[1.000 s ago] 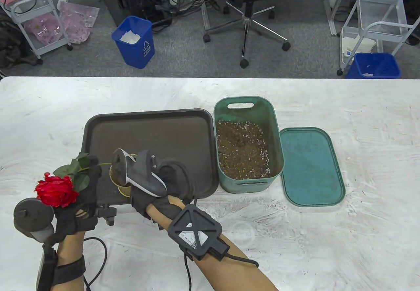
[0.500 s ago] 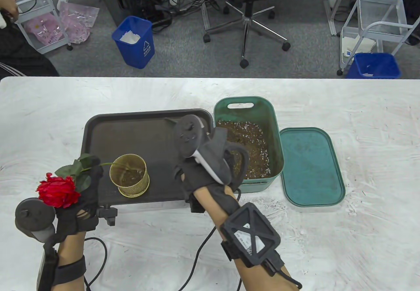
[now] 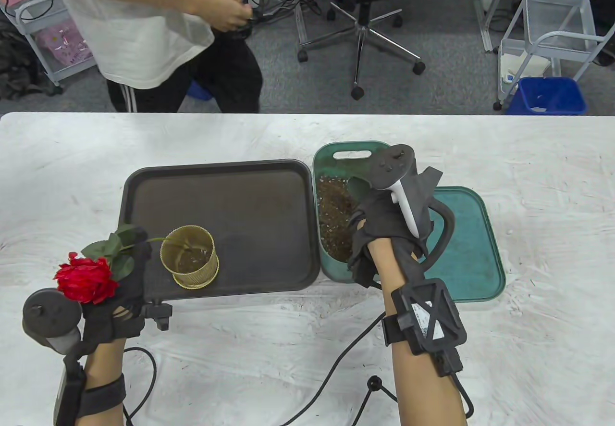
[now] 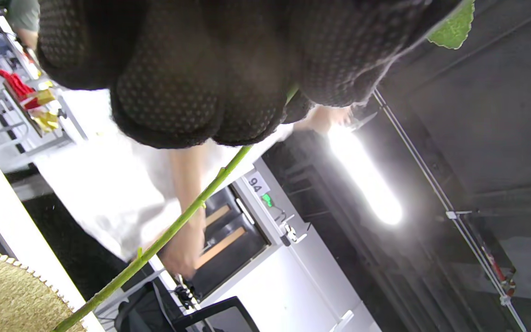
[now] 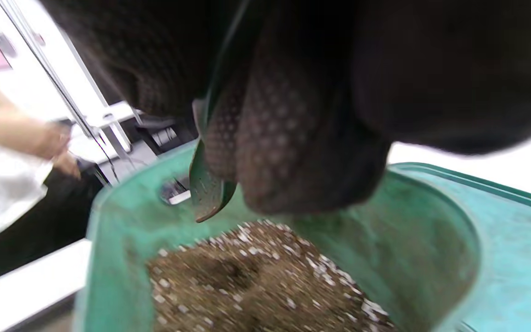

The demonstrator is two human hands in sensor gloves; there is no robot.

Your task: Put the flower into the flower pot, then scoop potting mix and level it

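We see a grey carpeted floor [image 3: 432,89] beyond the white table [image 3: 288,349]. A black office chair on a chrome star base [image 3: 360,46], a white wire trolley [image 3: 552,31] and a blue plastic bin [image 3: 547,95] stand there. A person in a white shirt [image 3: 139,27] stands by the table's far edge.

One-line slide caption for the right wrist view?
Right hand holding a green scoop above potting mix in the green bin.

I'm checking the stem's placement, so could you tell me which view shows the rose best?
The table view: the whole rose shows, bloom beside the left hand, stem reaching into the gold pot. The left wrist view shows only stem; the right wrist view, none of it.
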